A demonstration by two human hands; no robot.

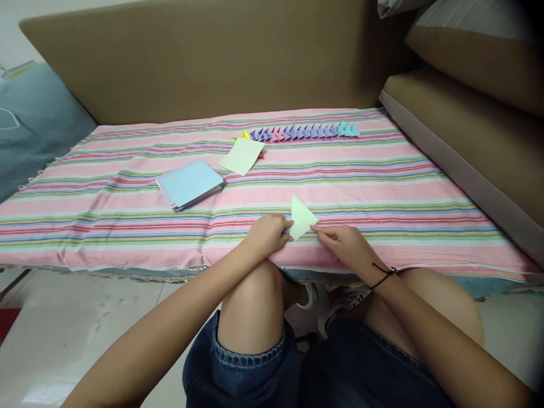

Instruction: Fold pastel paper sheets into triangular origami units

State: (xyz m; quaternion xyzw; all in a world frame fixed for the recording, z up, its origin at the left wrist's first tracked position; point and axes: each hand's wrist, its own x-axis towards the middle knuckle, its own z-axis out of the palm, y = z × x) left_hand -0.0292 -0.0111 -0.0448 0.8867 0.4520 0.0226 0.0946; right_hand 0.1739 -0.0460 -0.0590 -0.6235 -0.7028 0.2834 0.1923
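A pale green sheet of paper [302, 219], folded into a triangle, is held between my two hands above the near part of the striped cloth. My left hand [270, 232] has its fingers and thumb closed on the triangle's left edge. At its lower right side, my right hand [340, 241] pinches the paper between thumb and forefinger. A dark cord circles my right wrist. Farther off lies a flat pale green sheet [243, 156], partly covering some yellow and red folded pieces.
A stack of paper with a light blue top sheet [190, 184] lies to the left. Behind is a row of folded paper pieces [310, 132] in purple, pink and turquoise. Brown cushions [467, 130] stand at right, a backrest [212, 62] at the rear.
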